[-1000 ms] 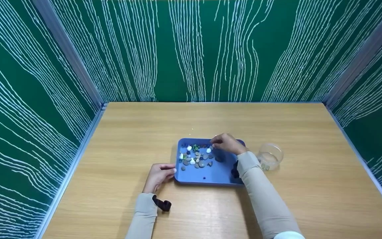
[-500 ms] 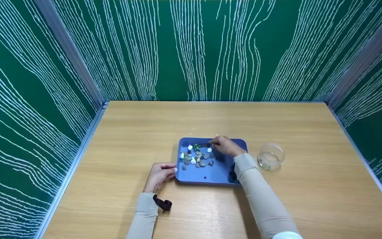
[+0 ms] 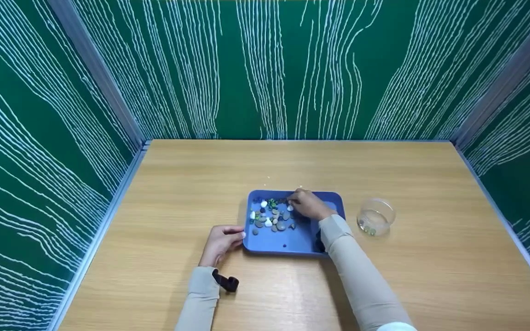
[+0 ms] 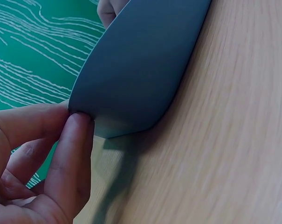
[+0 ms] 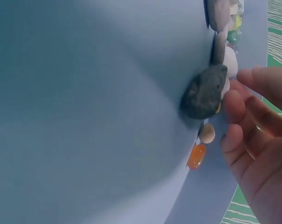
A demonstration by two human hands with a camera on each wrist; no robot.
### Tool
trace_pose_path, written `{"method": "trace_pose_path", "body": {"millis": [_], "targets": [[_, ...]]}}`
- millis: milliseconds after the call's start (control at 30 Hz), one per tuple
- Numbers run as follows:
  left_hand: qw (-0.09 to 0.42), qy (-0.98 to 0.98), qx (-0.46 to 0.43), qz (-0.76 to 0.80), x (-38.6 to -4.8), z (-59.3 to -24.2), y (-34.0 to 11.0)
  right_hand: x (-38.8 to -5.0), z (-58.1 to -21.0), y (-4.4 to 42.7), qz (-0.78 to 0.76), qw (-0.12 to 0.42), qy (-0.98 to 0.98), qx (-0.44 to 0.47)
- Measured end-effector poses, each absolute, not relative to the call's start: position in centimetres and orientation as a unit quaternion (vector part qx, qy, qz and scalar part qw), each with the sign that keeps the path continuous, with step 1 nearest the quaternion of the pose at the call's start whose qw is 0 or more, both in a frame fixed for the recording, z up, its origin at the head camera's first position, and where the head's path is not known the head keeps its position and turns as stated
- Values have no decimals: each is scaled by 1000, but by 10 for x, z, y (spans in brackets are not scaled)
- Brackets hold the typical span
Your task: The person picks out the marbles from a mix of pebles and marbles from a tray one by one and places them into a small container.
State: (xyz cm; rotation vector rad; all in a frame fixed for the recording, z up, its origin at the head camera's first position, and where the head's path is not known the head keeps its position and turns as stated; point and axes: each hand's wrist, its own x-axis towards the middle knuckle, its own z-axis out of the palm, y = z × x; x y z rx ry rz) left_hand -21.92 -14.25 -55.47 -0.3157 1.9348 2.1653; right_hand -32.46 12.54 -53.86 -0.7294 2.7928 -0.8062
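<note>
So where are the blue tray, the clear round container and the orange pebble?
Blue tray (image 3: 301,236): head view, on its bare floor.
Clear round container (image 3: 389,220): head view, on the right side of its wall.
Orange pebble (image 5: 196,156): right wrist view, middle of its surface.

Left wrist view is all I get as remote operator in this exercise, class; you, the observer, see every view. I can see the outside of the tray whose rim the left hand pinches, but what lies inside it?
Observer: Grey stones and white stones, among other small pieces, lie in the blue tray.
Operator: Does anything stand beside it?
Observer: Yes, a clear cup stands on the table to the right of it, a little apart.
Operator: And near the right hand, does any bright colour stand out?
Observer: An orange piece lies close to a small beige piece.
</note>
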Motion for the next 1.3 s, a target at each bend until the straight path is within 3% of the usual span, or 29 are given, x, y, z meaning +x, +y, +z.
{"method": "trace_pose_path", "body": {"millis": [333,600,1300], "targets": [[105,656,-127,737,-222,-561,-141,-323,-542,115,-263,59,946,-180],[103,660,-125,734,-222,-561,-141,-324,-541,110,-279,84,946,-142],[120,678,-108,717,-225,-563,-145,-324,-542,111,-282,84,939,-179]]}}
